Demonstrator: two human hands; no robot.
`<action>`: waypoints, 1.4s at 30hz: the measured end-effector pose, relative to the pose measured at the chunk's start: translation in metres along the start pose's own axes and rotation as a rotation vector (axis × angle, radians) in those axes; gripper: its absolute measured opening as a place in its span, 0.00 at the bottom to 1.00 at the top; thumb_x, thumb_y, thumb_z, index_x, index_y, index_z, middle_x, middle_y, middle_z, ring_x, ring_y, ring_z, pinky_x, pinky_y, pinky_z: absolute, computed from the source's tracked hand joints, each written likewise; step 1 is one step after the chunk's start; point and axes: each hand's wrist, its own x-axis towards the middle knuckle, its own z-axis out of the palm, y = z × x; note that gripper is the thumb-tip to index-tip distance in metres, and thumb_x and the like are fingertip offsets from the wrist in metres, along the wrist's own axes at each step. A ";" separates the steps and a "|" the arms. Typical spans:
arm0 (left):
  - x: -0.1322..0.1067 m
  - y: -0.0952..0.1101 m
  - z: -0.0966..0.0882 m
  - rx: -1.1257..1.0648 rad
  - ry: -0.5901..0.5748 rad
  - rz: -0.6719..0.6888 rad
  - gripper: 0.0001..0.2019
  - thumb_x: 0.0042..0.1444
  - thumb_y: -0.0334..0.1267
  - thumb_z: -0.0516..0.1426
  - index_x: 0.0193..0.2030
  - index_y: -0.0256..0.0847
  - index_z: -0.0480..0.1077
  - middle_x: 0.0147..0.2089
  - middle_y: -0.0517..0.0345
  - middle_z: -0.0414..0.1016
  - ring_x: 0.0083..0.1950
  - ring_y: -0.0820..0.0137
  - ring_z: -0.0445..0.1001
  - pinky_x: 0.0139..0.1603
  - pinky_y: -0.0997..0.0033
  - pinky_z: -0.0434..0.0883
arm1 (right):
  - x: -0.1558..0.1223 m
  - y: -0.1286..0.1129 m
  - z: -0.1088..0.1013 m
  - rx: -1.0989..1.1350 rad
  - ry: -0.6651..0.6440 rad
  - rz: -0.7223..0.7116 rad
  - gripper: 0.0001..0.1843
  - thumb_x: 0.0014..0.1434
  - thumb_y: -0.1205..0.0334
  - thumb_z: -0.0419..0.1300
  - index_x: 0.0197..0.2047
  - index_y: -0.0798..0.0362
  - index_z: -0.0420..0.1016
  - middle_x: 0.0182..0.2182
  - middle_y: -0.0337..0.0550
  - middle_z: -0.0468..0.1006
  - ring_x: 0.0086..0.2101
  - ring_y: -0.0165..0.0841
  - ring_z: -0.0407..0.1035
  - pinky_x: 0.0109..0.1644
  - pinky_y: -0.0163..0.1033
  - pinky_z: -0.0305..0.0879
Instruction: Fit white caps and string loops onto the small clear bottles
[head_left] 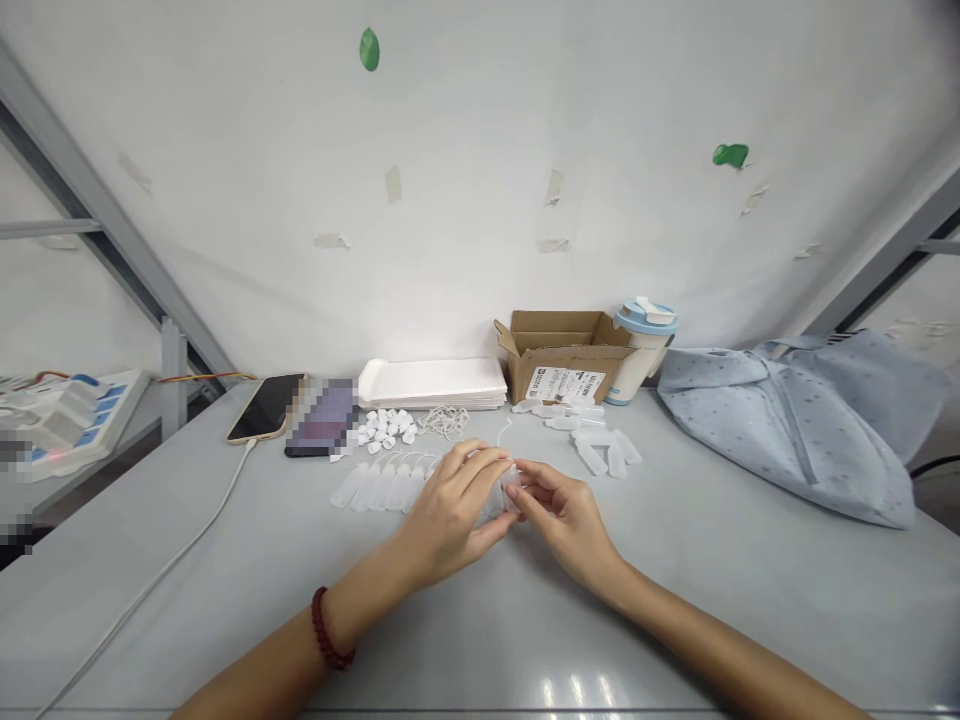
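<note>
My left hand (454, 512) arches over the right end of a row of small translucent plastic sleeves (386, 488) with white strings at their tops. Its fingers are stretched out and its thumb lies apart, below the row. Beside it, my right hand (574, 520) pinches a translucent sleeve (510, 492) between thumb and fingers, close to the left fingertips. The left hand hides part of the row. Loose sleeves (606, 452) lie to the right. Small white caps (386, 428) and a heap of white strings (444, 422) sit behind the row.
At the back are a stack of white envelopes (431, 385), an open cardboard box (566, 370) and a lidded cup (641, 355). A grey-blue cloth bag (787, 430) lies right. Two phones lie left, one black-screened (266, 408) with a white cable (187, 545) running forward.
</note>
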 end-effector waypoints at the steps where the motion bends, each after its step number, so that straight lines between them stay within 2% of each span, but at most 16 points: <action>1: 0.000 0.000 0.000 0.001 0.001 0.000 0.19 0.55 0.33 0.56 0.53 0.35 0.61 0.50 0.44 0.70 0.53 0.58 0.64 0.51 0.53 0.69 | 0.000 0.000 0.000 0.000 -0.001 0.001 0.18 0.56 0.56 0.57 0.48 0.55 0.71 0.33 0.45 0.76 0.30 0.33 0.72 0.32 0.38 0.72; 19: 0.000 0.000 0.000 0.003 -0.009 -0.005 0.18 0.55 0.34 0.56 0.53 0.35 0.62 0.50 0.45 0.70 0.53 0.58 0.64 0.51 0.53 0.69 | 0.001 0.002 0.000 -0.016 0.003 -0.020 0.18 0.57 0.55 0.57 0.48 0.55 0.70 0.33 0.45 0.77 0.29 0.32 0.73 0.32 0.38 0.72; 38: 0.000 0.000 0.001 -0.005 0.004 -0.011 0.19 0.54 0.33 0.57 0.52 0.35 0.63 0.49 0.45 0.71 0.54 0.59 0.64 0.52 0.54 0.69 | 0.002 0.000 -0.001 0.009 -0.005 0.023 0.19 0.56 0.53 0.58 0.47 0.55 0.70 0.34 0.45 0.76 0.29 0.33 0.73 0.32 0.38 0.72; 42: 0.005 0.000 -0.008 -0.029 0.006 -0.059 0.19 0.52 0.32 0.58 0.51 0.36 0.64 0.49 0.47 0.71 0.53 0.60 0.65 0.52 0.55 0.68 | 0.002 -0.004 -0.002 0.002 -0.005 0.013 0.18 0.57 0.52 0.56 0.46 0.55 0.71 0.32 0.44 0.77 0.28 0.32 0.73 0.31 0.38 0.72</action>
